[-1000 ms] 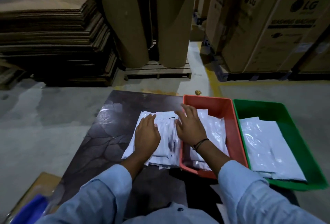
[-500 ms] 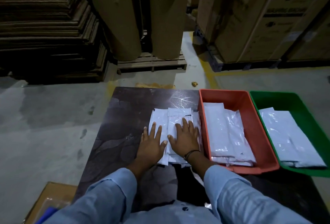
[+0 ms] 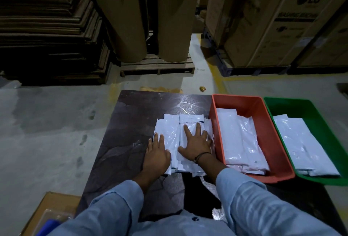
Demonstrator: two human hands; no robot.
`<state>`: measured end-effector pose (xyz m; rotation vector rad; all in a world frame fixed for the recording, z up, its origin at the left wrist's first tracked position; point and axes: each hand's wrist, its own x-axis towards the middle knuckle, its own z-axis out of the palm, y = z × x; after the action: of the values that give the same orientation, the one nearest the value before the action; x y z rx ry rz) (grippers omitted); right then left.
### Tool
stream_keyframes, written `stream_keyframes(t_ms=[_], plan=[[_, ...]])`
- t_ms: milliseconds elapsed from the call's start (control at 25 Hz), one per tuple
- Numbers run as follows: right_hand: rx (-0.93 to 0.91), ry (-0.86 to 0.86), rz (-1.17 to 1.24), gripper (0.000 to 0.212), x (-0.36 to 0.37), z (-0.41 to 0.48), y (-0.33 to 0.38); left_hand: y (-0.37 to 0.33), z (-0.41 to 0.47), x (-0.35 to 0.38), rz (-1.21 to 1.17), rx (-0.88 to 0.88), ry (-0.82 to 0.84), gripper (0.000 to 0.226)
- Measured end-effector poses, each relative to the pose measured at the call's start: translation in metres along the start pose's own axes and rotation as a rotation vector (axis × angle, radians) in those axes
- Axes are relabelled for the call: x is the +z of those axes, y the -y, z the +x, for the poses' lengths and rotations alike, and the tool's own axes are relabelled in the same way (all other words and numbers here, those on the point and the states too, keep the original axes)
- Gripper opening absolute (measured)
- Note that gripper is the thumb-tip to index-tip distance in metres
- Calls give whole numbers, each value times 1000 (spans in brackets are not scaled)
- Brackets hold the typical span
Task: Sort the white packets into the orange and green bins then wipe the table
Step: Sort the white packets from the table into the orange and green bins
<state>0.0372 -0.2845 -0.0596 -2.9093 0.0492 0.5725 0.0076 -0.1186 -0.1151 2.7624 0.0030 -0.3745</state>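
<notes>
The sorting looks only partly done. A loose pile of white packets [image 3: 169, 128] lies on the dark desk [image 3: 131, 122], just left of the orange bin [image 3: 213, 122]. The green bin [image 3: 271, 115] sits further right. Both bins already hold packets. The left grip [image 3: 157, 155] lies flat with straight fingers on the pile's near left edge. The right grip [image 3: 195, 145] presses down on the middle of the pile, fingers spread. Neither pinches anything. I'd say the person is steadying the stack. The next move calls for lifting one glossy packet by an edge and carrying it right. Wiping comes later.
</notes>
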Motion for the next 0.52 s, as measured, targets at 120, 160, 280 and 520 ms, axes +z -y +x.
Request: stream_keyframes(t_ms=[120,160,280,520], plan=[[19,8,19,93,-6,2,-3,-3,-2,-1,-55,-14,-8,76],[20,-2,7,93,-5,0,-4,-4,-3,-1,-73,-13,-11,79],[20,-37,-60,89,6,-5,-7,-7,-5,-2,-47,0,-30,91],[-13,-144,-150,78,20,-6,-7,-13,1,-5,54,-55,-65,77]])
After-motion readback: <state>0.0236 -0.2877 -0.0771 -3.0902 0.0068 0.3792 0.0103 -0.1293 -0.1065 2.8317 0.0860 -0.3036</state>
